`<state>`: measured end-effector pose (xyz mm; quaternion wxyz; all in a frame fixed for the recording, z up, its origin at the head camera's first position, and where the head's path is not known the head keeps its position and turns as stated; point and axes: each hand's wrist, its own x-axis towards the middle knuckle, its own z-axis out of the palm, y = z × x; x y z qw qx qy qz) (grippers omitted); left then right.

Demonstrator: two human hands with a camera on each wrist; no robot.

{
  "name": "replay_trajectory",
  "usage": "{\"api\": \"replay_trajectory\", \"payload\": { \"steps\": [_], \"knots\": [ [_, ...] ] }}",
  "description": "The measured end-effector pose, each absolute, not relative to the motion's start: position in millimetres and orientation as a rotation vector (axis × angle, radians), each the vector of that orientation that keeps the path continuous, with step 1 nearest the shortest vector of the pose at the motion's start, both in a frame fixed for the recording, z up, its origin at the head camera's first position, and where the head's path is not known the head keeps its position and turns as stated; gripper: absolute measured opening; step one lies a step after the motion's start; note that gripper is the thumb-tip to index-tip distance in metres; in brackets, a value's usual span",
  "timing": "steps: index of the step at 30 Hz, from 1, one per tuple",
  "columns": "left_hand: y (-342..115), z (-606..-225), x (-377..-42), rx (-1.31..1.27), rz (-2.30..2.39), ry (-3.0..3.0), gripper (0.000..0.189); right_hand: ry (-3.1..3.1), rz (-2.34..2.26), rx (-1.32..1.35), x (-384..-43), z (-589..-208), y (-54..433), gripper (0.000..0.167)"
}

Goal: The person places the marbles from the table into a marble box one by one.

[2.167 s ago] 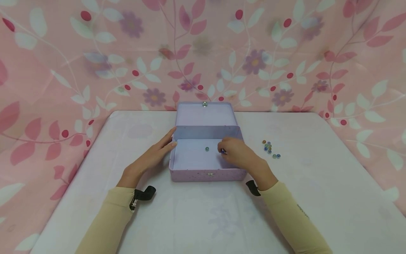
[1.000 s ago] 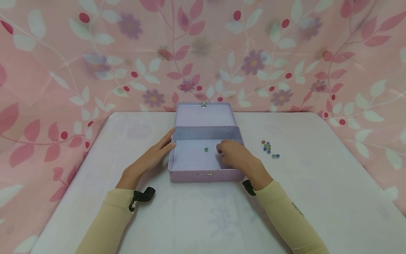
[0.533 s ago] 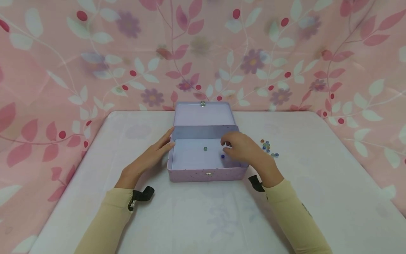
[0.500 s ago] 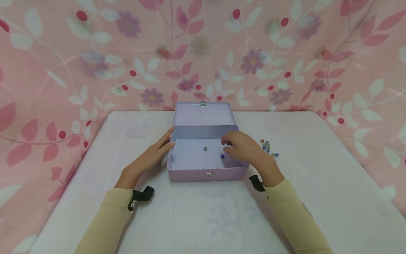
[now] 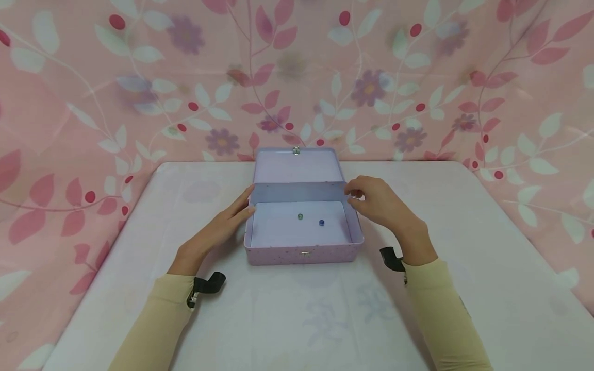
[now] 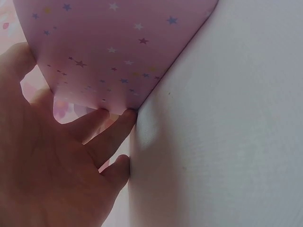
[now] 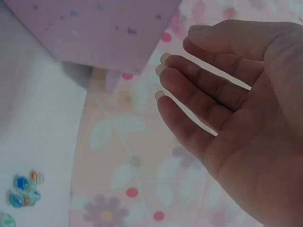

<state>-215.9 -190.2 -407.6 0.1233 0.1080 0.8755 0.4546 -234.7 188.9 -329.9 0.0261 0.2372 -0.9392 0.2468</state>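
Right hand: withdrawn from the box to 2 o'clock, fingers loose, empty.
Left hand: I see extended fingers touching the box, 9 o'clock.
Blue marble: inside, just past 3 o'clock from the green marble.

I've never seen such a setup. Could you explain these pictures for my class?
There is no machine here: a person does the work by hand. The wide picture comes from a head-worn camera; the close ones come from a camera on each wrist. On the white table stands an open lilac box with a green marble and a blue marble inside. More marbles lie on the table, seen in the right wrist picture. The left hand touches the box's side; the right hand, near the other side, holds nothing visible.
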Motion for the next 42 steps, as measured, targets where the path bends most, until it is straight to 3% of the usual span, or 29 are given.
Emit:
{"api": "replay_trajectory", "payload": {
  "steps": [17,42],
  "knots": [
    [-191,-407,-214,0.290,1.307,2.550,0.060,-3.047,0.714,0.387,-251,-338,255,0.025],
    [-190,-408,-215,0.296,1.302,2.552,0.060,-3.198,0.589,0.189,-268,-385,283,0.023]
  ]
}}
